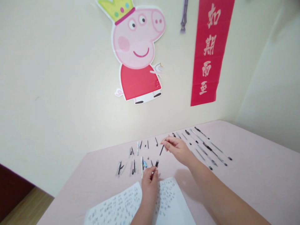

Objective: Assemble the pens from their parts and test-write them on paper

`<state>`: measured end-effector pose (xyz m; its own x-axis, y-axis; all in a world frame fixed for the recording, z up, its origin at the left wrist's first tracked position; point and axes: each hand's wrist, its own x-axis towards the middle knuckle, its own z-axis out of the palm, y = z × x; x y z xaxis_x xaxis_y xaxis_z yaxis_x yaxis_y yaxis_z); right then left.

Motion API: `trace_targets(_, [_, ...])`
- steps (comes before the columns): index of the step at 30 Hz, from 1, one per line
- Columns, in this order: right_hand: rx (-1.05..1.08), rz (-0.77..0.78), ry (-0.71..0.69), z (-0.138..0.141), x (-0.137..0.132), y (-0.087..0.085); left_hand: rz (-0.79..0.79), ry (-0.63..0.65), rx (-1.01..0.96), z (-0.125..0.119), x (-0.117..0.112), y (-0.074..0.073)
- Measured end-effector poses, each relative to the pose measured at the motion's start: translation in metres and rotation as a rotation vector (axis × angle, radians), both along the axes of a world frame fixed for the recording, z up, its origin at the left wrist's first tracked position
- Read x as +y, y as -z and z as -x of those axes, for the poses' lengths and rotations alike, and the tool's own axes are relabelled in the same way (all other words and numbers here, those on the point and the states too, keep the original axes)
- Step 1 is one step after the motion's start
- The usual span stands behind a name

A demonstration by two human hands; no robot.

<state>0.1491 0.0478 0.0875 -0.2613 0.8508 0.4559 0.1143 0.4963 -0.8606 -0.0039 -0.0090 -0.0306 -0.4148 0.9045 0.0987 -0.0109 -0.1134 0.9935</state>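
Between the closed fingers of my right hand (179,150) is a thin dark pen refill (161,150), slanting down and to the left. Just below it, my left hand (149,182) grips a pen barrel (157,163) whose black end points up. The refill and the barrel are apart. Beneath my left hand and wrist lies an open notebook (117,204) with handwriting on its pages. Small pen parts (133,167) are spread on the table to the left of my hands, too small to tell each one.
Several pens (214,153) lie in slanted rows on the pink tabletop (262,181), at the right. A pig cutout (140,81) and a red banner (208,62) hang on the wall behind the table. Wooden floor (28,209) shows at lower left.
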Motion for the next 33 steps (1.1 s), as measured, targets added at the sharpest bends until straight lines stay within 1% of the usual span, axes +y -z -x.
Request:
trace_targets(2, [-0.041,0.011,-0.022,0.003,0.001,0.003,-0.025,0.049,0.114,0.002,0.001,0.002])
trace_targets(4, [-0.091,0.030,-0.057,0.008,0.003,0.009,-0.028,0.050,0.174,0.003,0.001,0.004])
trace_targets(9, [-0.239,0.041,-0.152,0.021,0.006,0.030,0.008,0.071,0.193,0.005,0.003,0.004])
trace_targets(12, [-0.283,0.040,-0.183,0.027,0.006,0.039,0.019,0.066,0.181,0.005,0.004,0.003])
trace_targets(18, [-0.236,0.095,-0.216,0.029,0.006,0.043,0.039,0.049,0.156,0.005,0.003,0.003])
trace_targets(20, [-0.190,0.152,-0.222,0.028,0.009,0.047,0.048,0.049,0.135,0.005,0.003,0.003])
trace_targets(22, [-0.142,0.234,-0.193,0.029,0.015,0.057,0.066,0.046,0.107,0.004,0.003,0.003])
trace_targets(24, [-0.128,0.255,-0.102,0.031,0.020,0.073,0.087,0.042,0.078,0.004,0.002,0.002])
trace_targets(26, [-0.161,0.186,0.021,0.036,0.023,0.091,0.100,0.038,0.061,0.004,0.002,0.001])
trace_targets(28, [-0.284,0.019,0.014,0.041,0.024,0.106,0.096,0.037,0.066,0.004,0.002,0.000])
trace_targets(30, [-0.361,-0.089,0.001,0.047,0.023,0.116,0.087,0.044,0.078,0.004,0.002,-0.001])
trace_targets(33, [-0.423,-0.139,-0.012,0.055,0.022,0.121,0.076,0.076,0.075,0.004,0.002,0.000])
